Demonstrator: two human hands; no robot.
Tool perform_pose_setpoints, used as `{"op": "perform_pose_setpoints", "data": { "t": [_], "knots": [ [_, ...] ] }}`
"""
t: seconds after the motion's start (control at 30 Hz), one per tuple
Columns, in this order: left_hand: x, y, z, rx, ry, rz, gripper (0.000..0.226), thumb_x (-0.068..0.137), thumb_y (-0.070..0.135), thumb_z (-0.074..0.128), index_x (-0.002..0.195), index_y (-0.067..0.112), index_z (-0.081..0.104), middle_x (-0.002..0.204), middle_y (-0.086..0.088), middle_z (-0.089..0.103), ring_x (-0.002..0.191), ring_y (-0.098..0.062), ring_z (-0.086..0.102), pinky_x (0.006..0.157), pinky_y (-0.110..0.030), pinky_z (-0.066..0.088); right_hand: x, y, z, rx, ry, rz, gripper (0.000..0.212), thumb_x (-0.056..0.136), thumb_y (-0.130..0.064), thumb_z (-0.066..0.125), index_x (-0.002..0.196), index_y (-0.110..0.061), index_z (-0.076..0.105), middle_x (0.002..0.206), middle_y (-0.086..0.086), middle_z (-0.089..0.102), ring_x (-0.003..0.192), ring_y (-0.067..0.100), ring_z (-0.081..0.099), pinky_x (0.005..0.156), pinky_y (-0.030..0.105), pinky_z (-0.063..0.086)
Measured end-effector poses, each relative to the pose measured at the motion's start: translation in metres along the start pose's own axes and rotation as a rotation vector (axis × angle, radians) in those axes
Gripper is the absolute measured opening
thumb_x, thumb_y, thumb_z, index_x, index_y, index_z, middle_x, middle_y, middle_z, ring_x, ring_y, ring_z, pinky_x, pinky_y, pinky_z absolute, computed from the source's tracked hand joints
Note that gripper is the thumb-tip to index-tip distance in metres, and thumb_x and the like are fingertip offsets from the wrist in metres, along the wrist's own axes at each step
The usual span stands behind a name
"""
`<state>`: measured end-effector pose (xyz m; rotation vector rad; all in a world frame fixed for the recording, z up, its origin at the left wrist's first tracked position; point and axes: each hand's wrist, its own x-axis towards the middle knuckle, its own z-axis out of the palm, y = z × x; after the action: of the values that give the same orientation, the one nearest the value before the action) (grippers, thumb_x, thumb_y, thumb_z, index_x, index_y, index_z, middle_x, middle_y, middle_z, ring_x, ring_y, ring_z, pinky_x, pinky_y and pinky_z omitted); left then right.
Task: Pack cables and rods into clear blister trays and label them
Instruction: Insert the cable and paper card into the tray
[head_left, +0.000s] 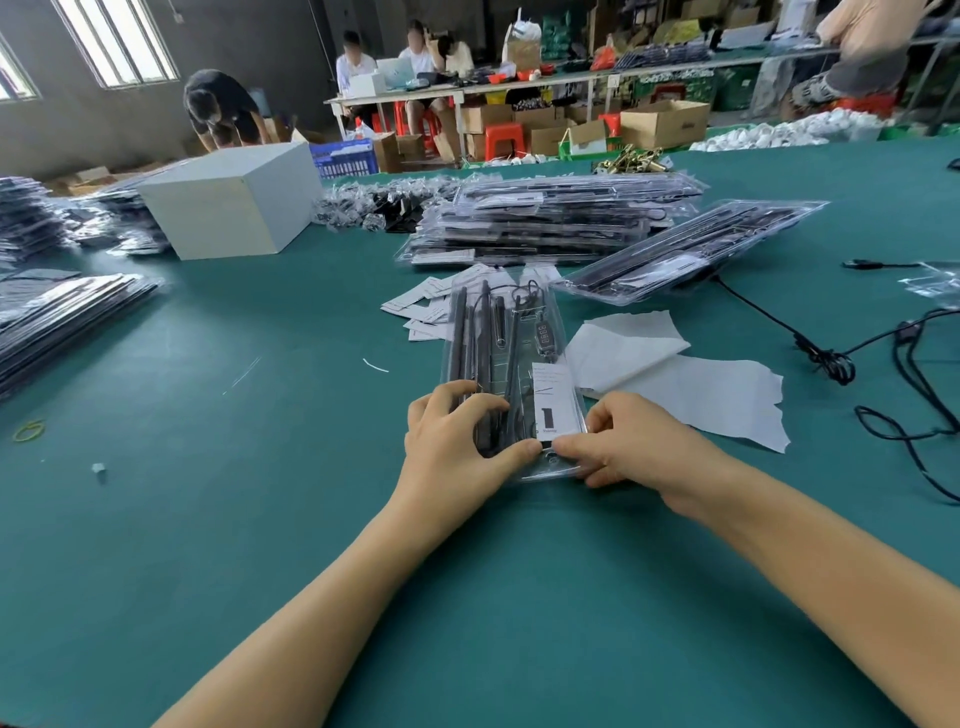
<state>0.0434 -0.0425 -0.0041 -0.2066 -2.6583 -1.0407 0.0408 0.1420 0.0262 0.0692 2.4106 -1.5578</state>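
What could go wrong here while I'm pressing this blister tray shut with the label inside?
The white label sits right at the near edge where the left hand and right hand press the blister tray; it could shift or crease. The thin cable coiled at the far end might get pinched in the seam. The loose black cables on the table to the right could snag a sliding tray.

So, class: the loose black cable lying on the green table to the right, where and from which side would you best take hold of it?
Take the black cable on its straight run, from above, fingers pinching across it. It lies flat on the table with bare cloth on both sides; the knotted bundle nearer you would likely snag.
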Motion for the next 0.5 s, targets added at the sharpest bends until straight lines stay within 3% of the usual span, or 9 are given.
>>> {"op": "perform_pose_setpoints", "data": {
  "t": [0.13, 0.23, 0.3, 0.4, 0.5],
  "knots": [
    [-0.002, 0.010, 0.008, -0.057, 0.035, -0.005, 0.035, 0.073, 0.039, 0.079, 0.103, 0.025, 0.068, 0.120, 0.010, 0.051, 0.121, -0.015, 0.033, 0.094, -0.014, 0.026, -0.002, -0.005, -0.008, 0.421, -0.136, 0.133, 0.029, 0.088, 0.005, 0.060, 0.087, -0.010, 0.036, 0.103, 0.025, 0.062, 0.069, 0.032, 0.072, 0.054, 0.031, 0.058],
    [-0.001, 0.012, 0.007, -0.165, 0.064, -0.016, 0.022, 0.076, 0.034, 0.076, 0.094, 0.024, 0.068, 0.109, 0.012, 0.056, 0.116, -0.015, 0.042, 0.085, 0.002, 0.023, 0.002, -0.003, -0.011, 0.466, -0.064, 0.091, 0.037, 0.084, 0.014, 0.059, 0.086, -0.012, 0.034, 0.103, 0.027, 0.062, 0.063, 0.036, 0.070, 0.052, 0.033, 0.059],
    [0.000, 0.012, 0.006, -0.248, 0.061, -0.037, 0.015, 0.080, 0.033, 0.073, 0.091, 0.025, 0.067, 0.105, 0.014, 0.057, 0.112, -0.014, 0.048, 0.088, -0.003, 0.030, 0.004, -0.003, -0.014, 0.420, -0.001, 0.043, 0.040, 0.082, 0.016, 0.060, 0.087, -0.013, 0.034, 0.101, 0.027, 0.061, 0.060, 0.037, 0.069, 0.052, 0.033, 0.059],
    [0.002, 0.010, 0.007, -0.355, 0.075, -0.088, 0.009, 0.084, 0.030, 0.069, 0.090, 0.024, 0.066, 0.102, 0.008, 0.061, 0.105, -0.015, 0.057, 0.090, -0.024, 0.045, 0.009, 0.000, -0.020, 0.349, 0.083, 0.008, 0.039, 0.082, 0.015, 0.059, 0.086, -0.014, 0.033, 0.097, 0.023, 0.062, 0.054, 0.031, 0.068, 0.040, 0.022, 0.049],
    [0.006, 0.005, 0.006, -0.419, 0.106, -0.162, 0.013, 0.087, 0.032, 0.067, 0.096, 0.025, 0.061, 0.106, 0.006, 0.063, 0.098, -0.003, 0.060, 0.078, -0.008, 0.044, 0.012, 0.002, -0.026, 0.389, 0.129, 0.014, 0.037, 0.083, 0.014, 0.056, 0.087, -0.015, 0.034, 0.085, 0.018, 0.063, 0.047, 0.024, 0.065, 0.036, 0.017, 0.038]
  ]
}}
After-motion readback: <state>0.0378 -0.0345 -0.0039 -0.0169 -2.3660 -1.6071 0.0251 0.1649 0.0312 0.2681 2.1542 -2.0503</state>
